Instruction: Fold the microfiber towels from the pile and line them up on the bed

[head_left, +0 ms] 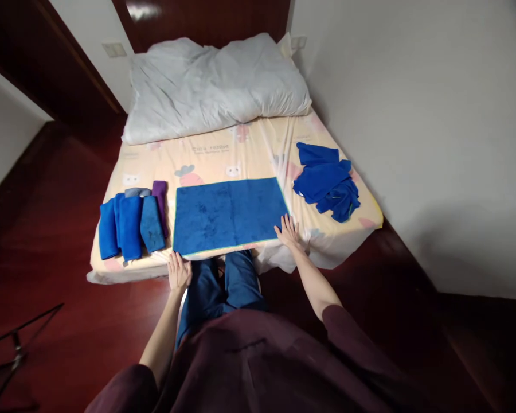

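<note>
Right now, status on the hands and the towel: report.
Left hand and right hand open, flat at near corners of spread blue towel. Rolled towels left, unfolded pile right. Nothing on the towel.

flat towel (230,215) mid-bed (249,152), rolls (131,221) left, pile (327,180) right

Both hands (179,272) (288,230) on blue towel (230,215)

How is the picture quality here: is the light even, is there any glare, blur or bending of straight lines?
Head view: light is uneven, bright on the white wall and the crumpled white pillow, dark over the red-brown wooden floor; a small glare spot shines on the dark wooden headboard; wide-angle bending curves the wall edges; the flat blue towel and both hands are sharp.
</note>
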### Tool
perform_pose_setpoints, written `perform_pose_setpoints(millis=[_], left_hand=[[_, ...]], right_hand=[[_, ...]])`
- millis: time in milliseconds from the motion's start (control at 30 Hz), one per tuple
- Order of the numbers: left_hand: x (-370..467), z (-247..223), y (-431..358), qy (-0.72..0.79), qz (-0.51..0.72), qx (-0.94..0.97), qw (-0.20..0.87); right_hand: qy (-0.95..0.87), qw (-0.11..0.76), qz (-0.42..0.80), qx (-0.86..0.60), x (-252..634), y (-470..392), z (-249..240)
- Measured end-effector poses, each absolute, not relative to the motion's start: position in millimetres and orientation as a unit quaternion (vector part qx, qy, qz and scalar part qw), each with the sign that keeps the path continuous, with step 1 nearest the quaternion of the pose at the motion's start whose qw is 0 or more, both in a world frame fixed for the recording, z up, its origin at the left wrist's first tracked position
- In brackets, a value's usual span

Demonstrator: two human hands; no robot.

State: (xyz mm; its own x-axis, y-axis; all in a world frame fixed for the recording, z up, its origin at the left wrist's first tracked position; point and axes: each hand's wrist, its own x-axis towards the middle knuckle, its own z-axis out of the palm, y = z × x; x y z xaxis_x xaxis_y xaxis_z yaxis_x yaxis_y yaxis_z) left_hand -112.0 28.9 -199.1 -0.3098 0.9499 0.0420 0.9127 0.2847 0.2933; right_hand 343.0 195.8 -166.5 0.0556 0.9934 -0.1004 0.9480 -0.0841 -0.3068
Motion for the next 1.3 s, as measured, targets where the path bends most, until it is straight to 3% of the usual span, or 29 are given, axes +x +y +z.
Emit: perform_pose_setpoints(millis=[167, 267, 367, 533, 733, 867, 1067, 1300], left_hand=[[-62.3, -208.2, -29.4, 0.800, 0.075, 0.572, 0.163], [-41.9, -206.3, -42.3, 0.784, 0.023, 0.585, 0.206], [-33.3, -197.2, -38.3, 0.782, -0.012, 0.590, 0.202], [-17.5, -182.0, -25.4, 0.741, -0.037, 0.636, 0.211], [6.1, -184.3, -27.3, 0.609, -0.087, 0.721, 0.319], [11.8, -188.5, -31.5, 0.604, -0.116, 0.702, 0.359], [14.0, -183.9, -29.4, 0.636, -0.038, 0.650, 0.413], [33.5, -175.4, -1.1, 0.670, 0.206, 0.474, 0.532]], right_hand=[[-0.724, 0.209, 0.144, -0.642, 270.2, 103.7, -161.4], [-0.790, 0.173, 0.236, -0.538, 217.1, 16.4, -183.1], [-0.781, 0.126, 0.283, -0.543, 193.8, -30.5, -200.8], [-0.788, 0.122, 0.289, -0.530, 199.7, -22.5, -201.0], [-0.786, 0.107, 0.283, -0.539, 198.5, -21.1, -197.9], [-0.787, 0.105, 0.290, -0.534, 198.3, -22.2, -198.4], [-0.784, 0.112, 0.291, -0.537, 199.4, -21.2, -198.8], [-0.785, 0.104, 0.293, -0.536, 199.9, -21.5, -202.9]])
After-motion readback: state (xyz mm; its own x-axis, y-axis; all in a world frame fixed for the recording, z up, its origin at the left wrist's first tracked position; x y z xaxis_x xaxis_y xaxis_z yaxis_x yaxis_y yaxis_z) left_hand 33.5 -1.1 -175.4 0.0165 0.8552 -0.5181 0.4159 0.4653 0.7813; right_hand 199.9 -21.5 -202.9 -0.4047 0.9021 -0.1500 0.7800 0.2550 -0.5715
